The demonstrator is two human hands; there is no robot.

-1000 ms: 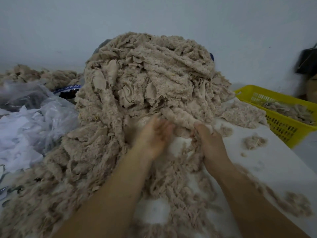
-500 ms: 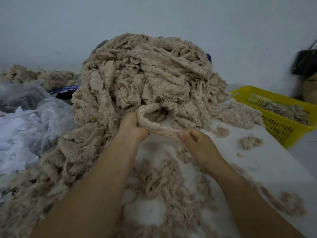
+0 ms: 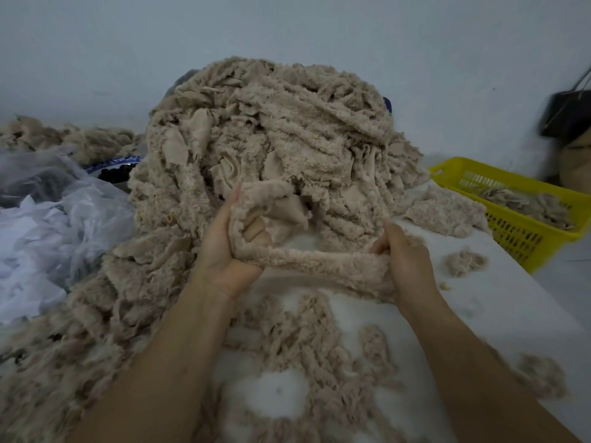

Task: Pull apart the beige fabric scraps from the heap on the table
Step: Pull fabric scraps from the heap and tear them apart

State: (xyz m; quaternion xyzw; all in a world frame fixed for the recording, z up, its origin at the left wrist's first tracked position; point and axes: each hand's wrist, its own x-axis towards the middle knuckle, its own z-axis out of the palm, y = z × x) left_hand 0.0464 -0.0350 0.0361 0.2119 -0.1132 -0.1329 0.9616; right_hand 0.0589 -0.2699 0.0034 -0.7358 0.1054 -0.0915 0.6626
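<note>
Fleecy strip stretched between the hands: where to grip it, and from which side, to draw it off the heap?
Grip the strip at its two ends, where the left hand and right hand hold it, from the near side. It runs crosswise before the heap, its far fold beside the left hand lying against the heap, so pulling toward you should probably free it.

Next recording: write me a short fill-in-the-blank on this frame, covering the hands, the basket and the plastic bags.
1. The left hand and right hand both grip one beige fabric strip, pulled taut ____ them.
2. The basket holding scraps is ____ in colour.
3. The crumpled plastic bags lie on the ____ side of the heap.

Missing words: between; yellow; left.
</note>
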